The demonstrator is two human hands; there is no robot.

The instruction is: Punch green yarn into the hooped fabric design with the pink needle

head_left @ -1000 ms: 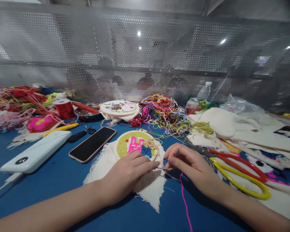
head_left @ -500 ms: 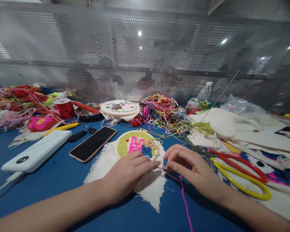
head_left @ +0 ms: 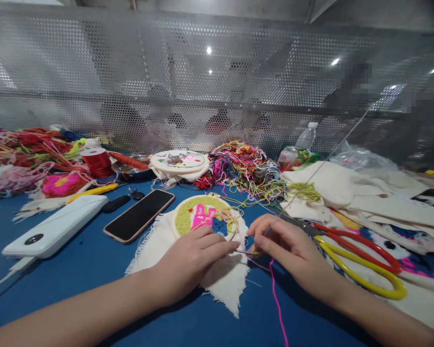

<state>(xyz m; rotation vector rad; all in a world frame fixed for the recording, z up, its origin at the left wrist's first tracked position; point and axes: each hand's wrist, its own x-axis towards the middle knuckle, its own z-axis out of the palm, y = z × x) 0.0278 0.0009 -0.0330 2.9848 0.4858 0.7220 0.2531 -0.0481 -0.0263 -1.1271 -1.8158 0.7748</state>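
Note:
My left hand (head_left: 195,260) pinches one end of a thin metal needle (head_left: 244,252) above the front of a round embroidery hoop (head_left: 183,219). The hoop holds white cloth (head_left: 226,284) with frayed edges and green, pink and blue yarn stitching. At the needle's other end is my right hand (head_left: 289,250), its fingers bent together around the tip and what seems to be a bit of greenish yarn. A bright pink strand (head_left: 278,303) hangs down below my right hand toward the front edge of view.
Scissors (head_left: 365,260) with red and yellow handles lie right of my right hand. A phone (head_left: 139,216) and a white power bank (head_left: 60,226) are at the left. Behind are a yarn pile (head_left: 246,168), another hoop (head_left: 179,161) and a bottle (head_left: 306,137).
My right hand has shifted slightly right and its fingers have turned, showing more of the needle. My left hand and the hoop have stayed in place.

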